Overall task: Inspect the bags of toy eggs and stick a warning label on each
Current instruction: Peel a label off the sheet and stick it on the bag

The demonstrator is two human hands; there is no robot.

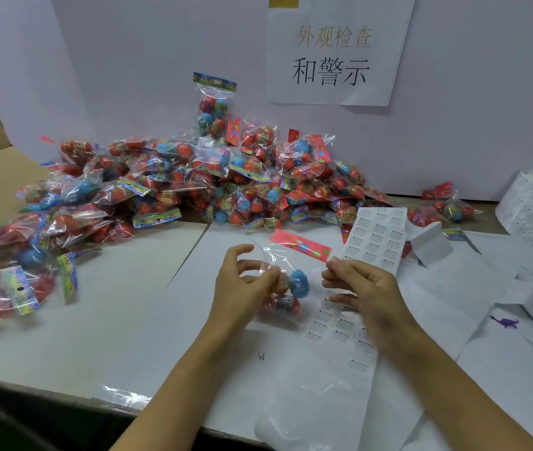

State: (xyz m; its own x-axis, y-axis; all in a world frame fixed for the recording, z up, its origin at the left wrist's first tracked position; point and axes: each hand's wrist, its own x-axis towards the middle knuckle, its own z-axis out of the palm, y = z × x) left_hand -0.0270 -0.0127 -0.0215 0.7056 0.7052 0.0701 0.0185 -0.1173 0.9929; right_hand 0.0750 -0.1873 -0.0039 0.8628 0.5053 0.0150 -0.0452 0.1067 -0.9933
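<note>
Judging progress, I'm early: my left hand (242,284) pinches one bag (286,281), right hand (359,284) pinches the label sheet (375,237), heap (193,183) beyond waits.

One view only, worn on the person's head, looking forward and down, wide-angled so the edges bow. It sits close over the white paper-covered worktop (63,336), both forearms reaching in from the bottom edge. The fingers (258,275) sit mid-frame, near the lens. Beyond the fingers rises the pale upright back board (148,60), which the camera squarely faces.
</note>
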